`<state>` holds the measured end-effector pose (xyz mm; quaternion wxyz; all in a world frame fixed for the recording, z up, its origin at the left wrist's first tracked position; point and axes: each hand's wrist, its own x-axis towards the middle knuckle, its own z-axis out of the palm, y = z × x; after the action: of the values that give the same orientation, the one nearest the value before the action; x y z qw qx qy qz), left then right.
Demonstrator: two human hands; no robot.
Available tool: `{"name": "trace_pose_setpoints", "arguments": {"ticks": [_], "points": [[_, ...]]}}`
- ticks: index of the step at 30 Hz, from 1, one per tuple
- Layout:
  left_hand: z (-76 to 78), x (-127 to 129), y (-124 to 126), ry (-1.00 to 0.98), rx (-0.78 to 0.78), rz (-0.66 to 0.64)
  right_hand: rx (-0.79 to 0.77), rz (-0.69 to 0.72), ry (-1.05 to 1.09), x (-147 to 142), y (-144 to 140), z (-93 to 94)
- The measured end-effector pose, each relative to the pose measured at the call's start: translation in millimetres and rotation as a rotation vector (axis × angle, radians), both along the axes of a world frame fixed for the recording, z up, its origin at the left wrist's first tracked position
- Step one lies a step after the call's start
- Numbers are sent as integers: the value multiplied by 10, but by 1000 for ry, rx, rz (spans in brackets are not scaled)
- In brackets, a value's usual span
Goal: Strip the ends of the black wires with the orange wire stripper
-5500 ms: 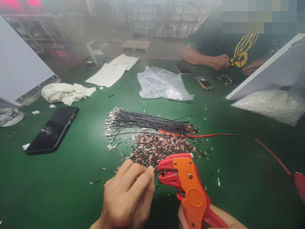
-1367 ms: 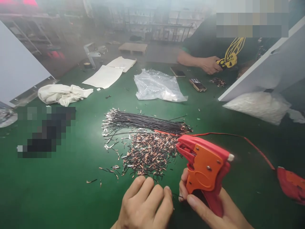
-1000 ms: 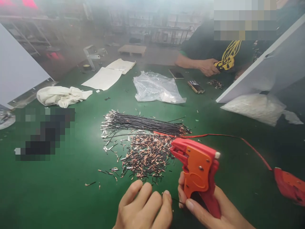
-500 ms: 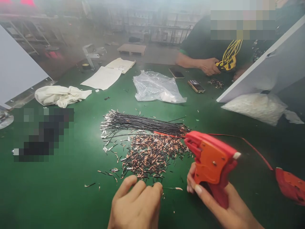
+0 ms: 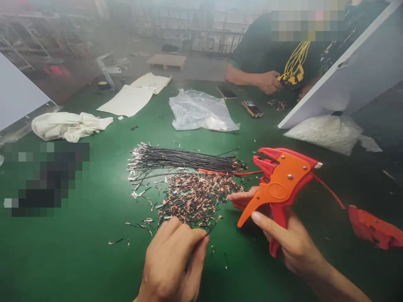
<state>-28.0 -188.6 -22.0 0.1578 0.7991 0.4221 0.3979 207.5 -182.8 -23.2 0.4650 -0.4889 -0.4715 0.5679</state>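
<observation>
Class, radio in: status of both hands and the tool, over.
Left hand pinching a short wire piece by the cut-off pile. Right hand gripping orange wire stripper, handles open. Black wire bundle behind.

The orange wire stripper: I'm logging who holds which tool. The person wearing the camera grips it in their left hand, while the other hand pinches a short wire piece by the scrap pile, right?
Not quite. The head view shows the orange wire stripper in the right hand; the left hand pinches the short wire piece by the scrap pile.
</observation>
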Motion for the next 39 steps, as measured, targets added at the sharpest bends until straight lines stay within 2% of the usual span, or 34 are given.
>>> {"name": "trace_pose_setpoints", "arguments": {"ticks": [2,3,8,11,14,17,19,22,24,28,31,35,37,39], "points": [[2,14,2,-94,-142,-11,-51,18,98,-19,-35,12],[3,23,6,-149,-260,-14,-68,38,152,-33,-53,22],[6,98,50,-599,-963,-59,-161,266,356,-134,-151,101],[14,129,72,-785,-1167,-35,-201,356,390,-188,-204,124],[23,135,85,-863,-1148,-10,-236,408,396,-217,-235,88],[36,132,98,-899,-1096,-37,-270,459,429,-234,-248,23],[57,133,108,-933,-1149,-85,-275,487,478,-246,-259,-6],[104,137,122,-997,-1315,-165,-308,495,526,-260,-283,-18],[134,138,129,-1006,-1385,-161,-317,489,540,-264,-300,-29],[151,145,118,-1057,-1383,-109,-324,485,596,-258,-326,-103],[127,162,93,-1094,-1385,-119,-306,500,630,-250,-336,-139],[118,161,87,-1123,-1420,-204,-313,499,510,-244,-298,-41],[144,128,102,-1138,-1394,-171,-292,499,388,-243,-261,30],[178,72,126,-1136,-1316,-92,-243,491,399,-245,-230,73]]}}
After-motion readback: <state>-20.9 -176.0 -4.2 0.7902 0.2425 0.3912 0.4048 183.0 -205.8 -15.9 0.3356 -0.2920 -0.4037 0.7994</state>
